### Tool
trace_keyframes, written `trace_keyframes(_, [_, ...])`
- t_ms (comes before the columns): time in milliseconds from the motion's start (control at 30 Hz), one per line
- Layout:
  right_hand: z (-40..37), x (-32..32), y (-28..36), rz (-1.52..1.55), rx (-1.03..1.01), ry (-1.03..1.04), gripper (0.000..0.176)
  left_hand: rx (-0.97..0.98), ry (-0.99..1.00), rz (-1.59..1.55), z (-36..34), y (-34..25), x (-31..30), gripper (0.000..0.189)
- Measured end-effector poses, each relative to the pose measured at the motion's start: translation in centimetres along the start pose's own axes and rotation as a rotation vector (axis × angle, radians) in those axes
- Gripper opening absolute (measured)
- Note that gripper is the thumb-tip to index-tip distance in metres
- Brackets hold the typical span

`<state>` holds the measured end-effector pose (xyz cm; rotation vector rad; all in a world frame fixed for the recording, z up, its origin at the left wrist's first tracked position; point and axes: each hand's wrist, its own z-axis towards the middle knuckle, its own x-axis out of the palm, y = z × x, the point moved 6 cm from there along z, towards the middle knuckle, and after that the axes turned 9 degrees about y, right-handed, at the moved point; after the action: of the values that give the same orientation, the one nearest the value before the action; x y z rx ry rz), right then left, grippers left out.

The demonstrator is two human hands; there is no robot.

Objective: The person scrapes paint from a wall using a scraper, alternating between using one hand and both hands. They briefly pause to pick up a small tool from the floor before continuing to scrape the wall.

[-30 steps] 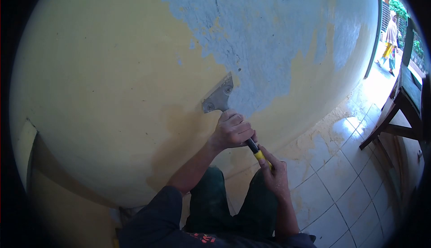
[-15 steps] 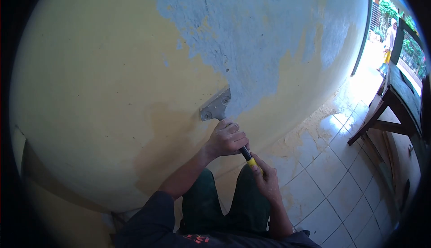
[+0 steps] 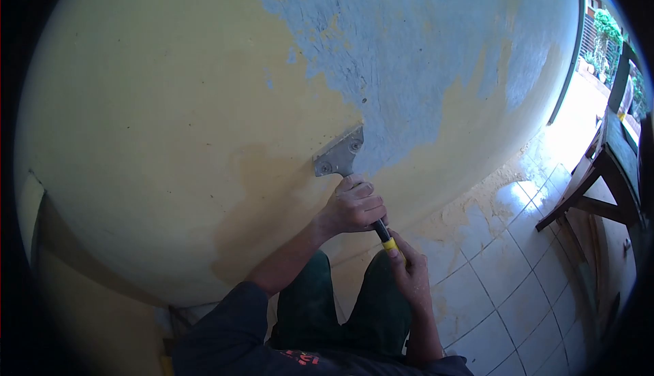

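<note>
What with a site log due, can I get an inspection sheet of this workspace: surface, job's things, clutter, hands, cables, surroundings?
Surface: wall, yellow paint, with a bare blue-grey patch at upper right.
Job's things: scraper, blade against the wall at the patch's lower edge; black handle with a yellow band.
Clutter: yellow flakes and dust on the tiled floor along the wall's foot.
Hands: left hand closed round the handle just below the blade; right hand closed on the handle's end.
Cables: nothing seen.
Surroundings: wooden stand at right; plants outside in bright light beyond it.
</note>
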<state>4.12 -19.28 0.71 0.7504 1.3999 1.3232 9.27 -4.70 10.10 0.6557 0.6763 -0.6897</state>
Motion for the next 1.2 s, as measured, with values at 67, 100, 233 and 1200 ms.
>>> trace_keyframes(67, [-0.2, 0.1, 0.1, 0.023, -0.052, -0.042, 0.037, -0.003, 0.005, 0.01, -0.3, -0.6, 0.5, 0.024])
trace_keyframes(100, [-0.2, 0.1, -0.1, 0.017, -0.108, -0.066, 0.037, 0.005, -0.006, 0.023, 0.0, -0.6, 0.3, 0.024])
trace_keyframes(233, [0.8, -0.2, 0.3, 0.016, 0.006, -0.034, 0.037, 0.041, 0.023, 0.073, 0.9, 0.4, -0.6, 0.024])
trace_keyframes(1200, [0.8, -0.7, 1.1, 0.022, -0.023, -0.026, 0.037, -0.009, -0.032, 0.016, 0.8, 0.5, -0.6, 0.024])
